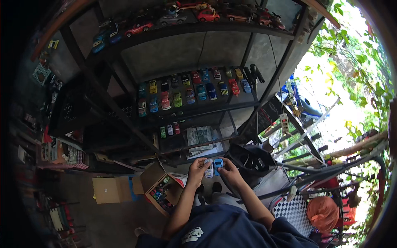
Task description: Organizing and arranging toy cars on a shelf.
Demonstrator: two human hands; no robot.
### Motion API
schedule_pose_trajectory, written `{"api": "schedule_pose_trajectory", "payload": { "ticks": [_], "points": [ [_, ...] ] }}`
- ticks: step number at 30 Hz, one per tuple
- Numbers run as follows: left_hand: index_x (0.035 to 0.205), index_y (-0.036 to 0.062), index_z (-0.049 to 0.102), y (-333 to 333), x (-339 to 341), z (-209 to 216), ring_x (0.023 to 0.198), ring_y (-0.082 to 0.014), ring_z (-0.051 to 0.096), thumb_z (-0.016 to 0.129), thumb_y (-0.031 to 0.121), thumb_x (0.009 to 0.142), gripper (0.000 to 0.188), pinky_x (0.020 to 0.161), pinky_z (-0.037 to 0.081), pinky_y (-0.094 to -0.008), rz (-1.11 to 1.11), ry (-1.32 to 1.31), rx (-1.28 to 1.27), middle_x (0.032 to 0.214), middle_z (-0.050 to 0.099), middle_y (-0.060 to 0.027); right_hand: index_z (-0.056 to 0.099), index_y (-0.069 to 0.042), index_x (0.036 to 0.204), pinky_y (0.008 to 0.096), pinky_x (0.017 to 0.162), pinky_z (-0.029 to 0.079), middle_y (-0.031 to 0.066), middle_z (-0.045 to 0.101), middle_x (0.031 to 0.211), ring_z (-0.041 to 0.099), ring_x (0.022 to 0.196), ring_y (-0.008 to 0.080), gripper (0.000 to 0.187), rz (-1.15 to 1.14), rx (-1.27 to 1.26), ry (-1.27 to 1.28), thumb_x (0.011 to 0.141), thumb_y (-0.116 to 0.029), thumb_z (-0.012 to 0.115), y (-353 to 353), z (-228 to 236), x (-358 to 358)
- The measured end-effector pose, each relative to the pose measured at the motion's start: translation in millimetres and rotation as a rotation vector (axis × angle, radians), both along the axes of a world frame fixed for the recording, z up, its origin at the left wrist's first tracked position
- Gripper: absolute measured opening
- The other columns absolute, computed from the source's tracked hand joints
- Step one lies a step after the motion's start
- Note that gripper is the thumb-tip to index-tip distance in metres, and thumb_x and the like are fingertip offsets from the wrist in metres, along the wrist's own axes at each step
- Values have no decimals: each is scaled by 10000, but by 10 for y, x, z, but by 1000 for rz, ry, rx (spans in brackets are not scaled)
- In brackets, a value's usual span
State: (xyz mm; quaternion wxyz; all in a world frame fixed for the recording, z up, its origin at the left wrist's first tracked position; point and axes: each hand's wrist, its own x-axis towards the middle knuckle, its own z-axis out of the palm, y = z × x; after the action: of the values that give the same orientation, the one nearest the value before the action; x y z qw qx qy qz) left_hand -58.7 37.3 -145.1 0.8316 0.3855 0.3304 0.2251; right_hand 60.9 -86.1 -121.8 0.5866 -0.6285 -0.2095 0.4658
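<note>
the left hand [195,172] pinches a silver toy car [209,170] and the right hand [232,171] a light-blue toy car [218,164], side by side, nearer than the black rack [206,109] and right of the cardboard box [149,177], both probably light, stiff and slippery, best held by their flanks

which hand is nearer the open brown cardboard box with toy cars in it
Left: the left hand is to the right of the open brown cardboard box; the right hand is farther right, beyond the left.
</note>
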Motion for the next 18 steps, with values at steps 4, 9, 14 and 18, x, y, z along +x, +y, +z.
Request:
{"api": "schedule_pose_trajectory", "payload": {
  "ticks": [4, 9, 14, 18],
  "points": [
    [1070, -8, 565, -45, 128, -279, 850, -112, 596, 705, 143, 845, 305, 734, 483, -238, 68, 109, 147, 939, 622, -63, 438, -83, 1335, 251, 816, 424, 3, 553, 961, 521, 907, 99, 481, 22, -26, 199, 882, -62, 597, 71, -262, 201],
    [1104, -18, 569, 19, 293, -675, 848, -123, 600, 686, 133, 856, 313, 740, 485, -251, 105, 296, 164, 945, 627, -71, 444, -87, 1329, 253, 791, 425, -3, 545, 949, 518, 895, 98, 486, 101, -53, 152, 870, -39, 599, 196, -834, 394],
    [1203, -22, 538, 77, 215, -1142, 862, -132, 597, 615, 66, 880, 343, 761, 474, -269, 93, 402, 214, 1011, 632, -89, 471, -77, 1297, 259, 737, 436, 9, 543, 940, 523, 845, 109, 471, 173, -93, 96, 851, -1, 603, 463, -1091, 447],
    [1244, -18, 516, 217, 276, -1254, 919, -154, 596, 601, 43, 879, 380, 790, 471, -277, 20, 471, 317, 1034, 627, -105, 490, -72, 1274, 259, 724, 434, 10, 542, 933, 523, 837, 110, 444, 147, -88, 112, 851, 3, 604, 640, -1377, 493]
  ]
}}
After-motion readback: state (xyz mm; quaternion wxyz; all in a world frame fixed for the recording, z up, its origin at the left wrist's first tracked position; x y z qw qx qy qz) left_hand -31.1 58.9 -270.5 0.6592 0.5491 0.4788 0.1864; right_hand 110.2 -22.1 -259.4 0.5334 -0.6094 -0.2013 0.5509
